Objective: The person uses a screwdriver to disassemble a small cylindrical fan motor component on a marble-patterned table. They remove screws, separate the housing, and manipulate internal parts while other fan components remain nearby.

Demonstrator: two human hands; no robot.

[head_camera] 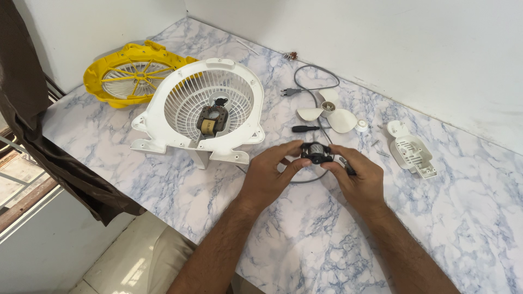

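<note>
Marble-patterned tabletop against white walls, a small fan lying in pieces on it

Both my hands meet over the middle of the table: my left hand (267, 177) and right hand (357, 179) pinch a small black motor part (316, 153) between fingertips and thumbs, held just above the surface. I judge I am mid-disassembly, inspecting it; any next move wants a careful grip. Beside it lie a black-handled screwdriver (305, 129), glossy white fan blades (329, 113), a grey cord (316, 81), loose screws (381, 152), a ribbed white cover (412, 151); further left a white grille housing (204, 106) and yellow grille (133, 73)
</note>
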